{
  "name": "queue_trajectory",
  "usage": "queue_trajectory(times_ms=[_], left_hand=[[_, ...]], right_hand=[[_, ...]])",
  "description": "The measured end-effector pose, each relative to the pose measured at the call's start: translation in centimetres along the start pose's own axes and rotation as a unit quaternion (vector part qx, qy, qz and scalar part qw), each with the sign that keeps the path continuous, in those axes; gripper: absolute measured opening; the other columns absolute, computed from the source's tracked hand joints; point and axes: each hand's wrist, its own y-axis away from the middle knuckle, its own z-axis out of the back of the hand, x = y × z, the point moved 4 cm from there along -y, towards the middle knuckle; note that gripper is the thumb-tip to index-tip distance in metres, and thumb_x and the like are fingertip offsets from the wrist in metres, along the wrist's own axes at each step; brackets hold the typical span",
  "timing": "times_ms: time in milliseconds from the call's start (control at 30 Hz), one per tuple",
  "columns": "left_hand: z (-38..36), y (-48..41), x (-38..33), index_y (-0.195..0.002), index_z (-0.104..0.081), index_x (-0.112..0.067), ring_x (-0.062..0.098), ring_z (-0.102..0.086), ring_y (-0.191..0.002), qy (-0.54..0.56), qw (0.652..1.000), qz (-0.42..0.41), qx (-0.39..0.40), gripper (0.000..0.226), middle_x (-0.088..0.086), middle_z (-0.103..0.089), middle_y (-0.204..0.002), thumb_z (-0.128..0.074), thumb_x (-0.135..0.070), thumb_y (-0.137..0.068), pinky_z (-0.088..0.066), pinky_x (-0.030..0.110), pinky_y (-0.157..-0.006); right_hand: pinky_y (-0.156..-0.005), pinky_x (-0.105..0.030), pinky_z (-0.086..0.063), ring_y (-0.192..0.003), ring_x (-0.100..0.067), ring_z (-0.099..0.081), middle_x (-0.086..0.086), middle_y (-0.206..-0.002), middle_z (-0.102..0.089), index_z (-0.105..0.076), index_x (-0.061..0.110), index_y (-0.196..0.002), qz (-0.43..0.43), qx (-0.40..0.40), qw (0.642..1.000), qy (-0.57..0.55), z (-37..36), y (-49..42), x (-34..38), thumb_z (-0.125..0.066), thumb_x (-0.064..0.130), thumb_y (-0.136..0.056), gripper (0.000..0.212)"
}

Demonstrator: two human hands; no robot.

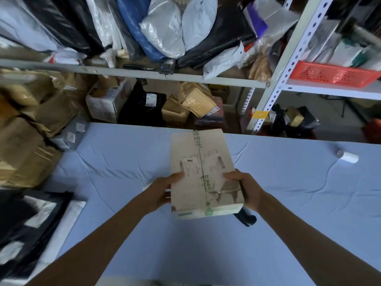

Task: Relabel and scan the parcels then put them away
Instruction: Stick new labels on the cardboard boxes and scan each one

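One box (203,162) held, black handle (246,219) beneath, white roll (348,156) right

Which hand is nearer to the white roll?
Right. The right hand grips the box on the side toward the white roll; the left hand grips the opposite side.

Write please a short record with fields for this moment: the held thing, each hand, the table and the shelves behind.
held thing: flat beige cardboard parcel box, label side up
left hand: grips the box's left edge
right hand: grips the box's right edge
surface: table with light blue cloth
on table: white paper roll, far right; black handle-like object, partly hidden under the box
behind: grey metal shelves with parcels; red plastic basket
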Motion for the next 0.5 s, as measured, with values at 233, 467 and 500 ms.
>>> queue_trajectory(times_ms=[233,467,500], left_hand=[[-0.2,-1.2,2.4,-0.126,-0.058,-0.02,0.034,-0.056,-0.119,0.053,0.996,-0.023,0.063,0.066,0.011,-0.064,-0.124,-0.081,-0.035,-0.067,-0.037,0.051,-0.106],[0.4,-1.7,4.3,-0.13,-0.053,-0.012,0.033,-0.064,-0.109,0.083,0.996,-0.006,0.019,0.085,0.012,-0.066,-0.121,-0.09,-0.022,-0.053,-0.047,0.054,-0.097],[0.8,-1.8,4.4,-0.129,-0.054,-0.012,0.033,-0.065,-0.107,0.088,0.996,-0.005,0.001,0.086,0.011,-0.067,-0.119,-0.09,-0.02,-0.052,-0.048,0.054,-0.096]], right_hand=[[-0.092,-0.053,-0.049,-0.109,-0.041,-0.059,-0.019,-0.123,-0.062,-0.044,0.009,-0.13,0.015,-0.033,0.999,0.004,0.7,-1.0,-0.7,-0.069,0.01,-0.062,0.072],[-0.088,-0.044,-0.049,-0.106,-0.035,-0.062,-0.014,-0.118,-0.065,-0.052,0.016,-0.126,0.004,-0.058,0.993,0.102,2.3,-2.2,-1.6,-0.07,0.048,-0.075,0.063],[-0.089,-0.041,-0.047,-0.105,-0.033,-0.062,-0.014,-0.115,-0.065,-0.057,0.015,-0.121,-0.009,-0.103,0.987,0.126,3.4,-2.5,-1.8,-0.064,0.061,-0.076,0.065]])
